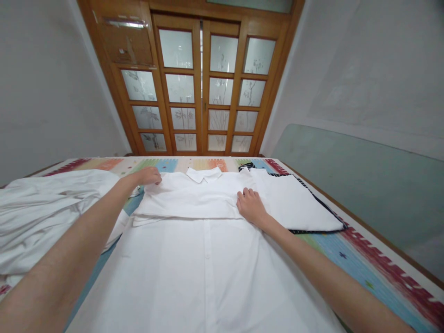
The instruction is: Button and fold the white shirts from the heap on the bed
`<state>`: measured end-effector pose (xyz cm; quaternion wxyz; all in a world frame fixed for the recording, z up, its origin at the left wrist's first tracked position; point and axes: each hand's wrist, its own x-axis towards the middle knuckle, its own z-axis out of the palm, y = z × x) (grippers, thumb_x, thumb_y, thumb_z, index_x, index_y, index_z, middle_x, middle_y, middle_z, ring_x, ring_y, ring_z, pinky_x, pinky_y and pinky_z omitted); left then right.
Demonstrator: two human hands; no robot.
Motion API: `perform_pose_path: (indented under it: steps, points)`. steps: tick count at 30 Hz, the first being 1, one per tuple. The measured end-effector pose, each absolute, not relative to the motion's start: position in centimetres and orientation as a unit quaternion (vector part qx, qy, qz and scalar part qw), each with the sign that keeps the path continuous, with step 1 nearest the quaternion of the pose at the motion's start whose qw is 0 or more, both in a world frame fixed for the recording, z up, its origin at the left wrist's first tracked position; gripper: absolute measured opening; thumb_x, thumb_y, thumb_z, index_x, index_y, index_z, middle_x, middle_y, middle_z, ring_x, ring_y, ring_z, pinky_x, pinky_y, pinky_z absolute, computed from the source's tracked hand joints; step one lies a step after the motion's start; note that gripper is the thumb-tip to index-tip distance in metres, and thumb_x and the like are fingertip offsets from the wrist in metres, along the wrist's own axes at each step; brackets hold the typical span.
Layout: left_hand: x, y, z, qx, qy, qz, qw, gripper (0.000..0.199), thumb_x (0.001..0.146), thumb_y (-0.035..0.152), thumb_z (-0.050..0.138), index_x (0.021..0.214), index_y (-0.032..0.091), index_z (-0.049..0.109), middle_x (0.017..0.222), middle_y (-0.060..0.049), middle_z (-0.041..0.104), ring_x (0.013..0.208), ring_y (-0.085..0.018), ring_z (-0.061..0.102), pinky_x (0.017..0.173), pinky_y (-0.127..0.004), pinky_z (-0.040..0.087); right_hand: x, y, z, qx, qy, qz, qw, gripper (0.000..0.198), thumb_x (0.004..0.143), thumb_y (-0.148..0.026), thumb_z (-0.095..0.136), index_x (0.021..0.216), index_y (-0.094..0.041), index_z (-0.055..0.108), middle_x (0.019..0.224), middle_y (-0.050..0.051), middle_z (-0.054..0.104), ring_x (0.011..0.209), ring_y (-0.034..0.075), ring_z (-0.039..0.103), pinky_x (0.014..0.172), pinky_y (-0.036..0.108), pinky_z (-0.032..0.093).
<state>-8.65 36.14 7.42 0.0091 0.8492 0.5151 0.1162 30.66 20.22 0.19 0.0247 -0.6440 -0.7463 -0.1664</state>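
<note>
A white button-up shirt [180,268] lies spread in front of me, its collar [204,174] at the far end. A layer of white cloth [194,203] lies across its chest, and the buttoned front runs towards me from below that layer's edge. My left hand [149,176] is closed at the shirt's far left shoulder, fingers curled on the fabric. On the right side of the chest layer, my right hand [250,205] has its fingers bent into the cloth. The fabric under both palms is hidden.
Left of the shirt lies a heap of rumpled white cloth [52,199]. Folded white garments [298,203] with dark striped edging beneath lie at the right. A colourful patterned cover [347,259] shows under everything. Wooden glass-paned doors [183,88] stand beyond, with walls either side.
</note>
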Motion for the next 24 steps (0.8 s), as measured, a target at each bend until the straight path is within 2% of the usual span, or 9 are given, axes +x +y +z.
perform_pose_path:
  steps: [5, 9, 12, 15, 19, 24]
  points:
    - [-8.9, 35.0, 8.8, 0.797, 0.570, 0.118, 0.160, 0.023, 0.060, 0.040, 0.051, 0.055, 0.021, 0.064, 0.075, -0.003, 0.072, 0.085, -0.024, 0.064, 0.084, -0.028, 0.049, 30.5, 20.2, 0.1, -0.647, -0.744, -0.165, 0.025, 0.029, 0.094, -0.022, 0.040, 0.111, -0.012, 0.062, 0.112, 0.020, 0.059, 0.105, 0.032, 0.049, 0.087, 0.041, 0.035]
    - [-9.1, 33.9, 9.7, 0.758, 0.597, 0.167, 0.206, 0.027, 0.061, 0.043, 0.051, 0.061, 0.020, 0.066, 0.083, -0.002, 0.073, 0.092, -0.024, 0.062, 0.087, -0.027, 0.047, 30.5, 20.2, 0.1, -0.650, -0.740, -0.170, 0.027, 0.029, 0.095, -0.022, 0.039, 0.111, -0.013, 0.062, 0.112, 0.019, 0.059, 0.105, 0.032, 0.049, 0.088, 0.041, 0.035]
    - [-9.4, 33.8, 10.4, 0.763, 0.585, 0.154, 0.229, 0.027, 0.065, 0.038, 0.050, 0.060, 0.017, 0.065, 0.077, -0.001, 0.072, 0.087, -0.020, 0.058, 0.085, -0.027, 0.045, 30.5, 20.2, -0.1, -0.650, -0.740, -0.171, 0.031, 0.029, 0.094, -0.021, 0.039, 0.110, -0.012, 0.062, 0.111, 0.019, 0.059, 0.104, 0.032, 0.049, 0.088, 0.042, 0.034]
    - [-9.6, 34.4, 11.1, 0.764, 0.587, 0.139, 0.228, 0.023, 0.066, 0.031, 0.050, 0.061, 0.014, 0.065, 0.069, 0.002, 0.069, 0.083, -0.017, 0.055, 0.085, -0.026, 0.043, 30.5, 20.3, -0.2, -0.650, -0.739, -0.173, 0.036, 0.028, 0.094, -0.021, 0.040, 0.110, -0.012, 0.062, 0.111, 0.019, 0.059, 0.104, 0.032, 0.049, 0.088, 0.042, 0.034]
    - [-9.7, 35.0, 11.4, 0.763, 0.596, 0.159, 0.192, 0.019, 0.066, 0.024, 0.054, 0.068, 0.011, 0.068, 0.072, 0.003, 0.070, 0.084, -0.017, 0.056, 0.085, -0.024, 0.041, 30.6, 20.3, -0.3, -0.650, -0.738, -0.178, 0.040, 0.029, 0.094, -0.021, 0.039, 0.108, -0.012, 0.062, 0.110, 0.019, 0.059, 0.103, 0.032, 0.049, 0.087, 0.042, 0.034]
    - [-9.4, 35.2, 10.8, 0.749, 0.633, 0.170, 0.098, 0.034, 0.070, 0.036, 0.062, 0.087, 0.008, 0.074, 0.071, 0.001, 0.067, 0.077, -0.017, 0.056, 0.074, -0.025, 0.041, 30.6, 20.4, -0.4, -0.647, -0.739, -0.185, 0.042, 0.028, 0.094, -0.020, 0.040, 0.107, -0.012, 0.063, 0.109, 0.019, 0.059, 0.101, 0.031, 0.049, 0.086, 0.041, 0.034]
